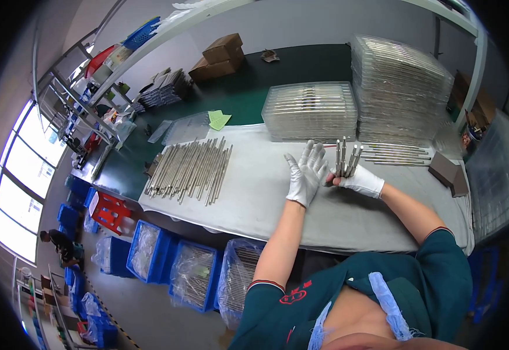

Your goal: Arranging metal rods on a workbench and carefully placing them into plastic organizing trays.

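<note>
The left hand (307,178) is wide open, with its palm showing and fingers spread. The right hand (360,179) is closed around a bunch of shiny metal rods (347,158) that point up above the pale cloth (254,213) on the table (307,69). A big pile of rods (190,169) lies to the left. Behind the hands sit clear trays (310,114), with a taller stack (400,87) beside them.

- Bright light pouring through the big paned window (21,156), far left, glaring white!
- Behind the counter (324,69), dark green on top, a plain grey wall (301,28).
- White frame (178,25) overhead, slanting across.
- Down below, grey floor (149,312), striped tape (113,320) running along it, red stool (108,205) near the counter.
</note>
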The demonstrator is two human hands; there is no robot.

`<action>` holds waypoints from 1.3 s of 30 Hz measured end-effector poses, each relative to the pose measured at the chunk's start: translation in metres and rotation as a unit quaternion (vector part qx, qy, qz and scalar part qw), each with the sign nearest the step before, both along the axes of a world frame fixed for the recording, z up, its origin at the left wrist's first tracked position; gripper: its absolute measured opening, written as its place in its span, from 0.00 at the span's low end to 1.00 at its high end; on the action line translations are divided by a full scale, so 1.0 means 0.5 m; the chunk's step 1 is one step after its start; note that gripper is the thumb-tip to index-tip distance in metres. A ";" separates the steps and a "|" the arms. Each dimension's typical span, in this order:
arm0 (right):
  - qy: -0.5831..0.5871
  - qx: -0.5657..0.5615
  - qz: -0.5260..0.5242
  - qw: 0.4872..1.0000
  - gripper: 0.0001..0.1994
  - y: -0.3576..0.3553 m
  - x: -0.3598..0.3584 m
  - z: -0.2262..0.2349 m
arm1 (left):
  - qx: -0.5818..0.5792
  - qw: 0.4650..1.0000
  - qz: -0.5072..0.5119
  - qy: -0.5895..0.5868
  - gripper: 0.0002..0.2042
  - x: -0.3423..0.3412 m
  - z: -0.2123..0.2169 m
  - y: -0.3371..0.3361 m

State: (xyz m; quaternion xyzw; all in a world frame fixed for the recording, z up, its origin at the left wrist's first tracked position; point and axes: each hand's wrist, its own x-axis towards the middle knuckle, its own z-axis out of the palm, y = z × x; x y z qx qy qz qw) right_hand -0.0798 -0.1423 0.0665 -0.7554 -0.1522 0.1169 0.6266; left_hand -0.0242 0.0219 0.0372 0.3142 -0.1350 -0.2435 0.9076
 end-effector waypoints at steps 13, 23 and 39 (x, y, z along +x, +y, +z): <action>0.487 0.196 0.158 0.836 0.13 0.049 -0.021 -0.004 | -0.042 0.990 0.047 0.123 0.16 0.022 -0.038 0.018; 0.415 -0.044 0.130 0.899 0.13 -0.028 -0.067 0.045 | -0.074 0.955 0.197 0.209 0.24 0.047 -0.030 0.019; -0.260 -0.595 -0.150 0.745 0.12 -0.050 0.386 0.228 | -0.079 0.966 0.081 0.232 0.28 0.031 -0.019 0.000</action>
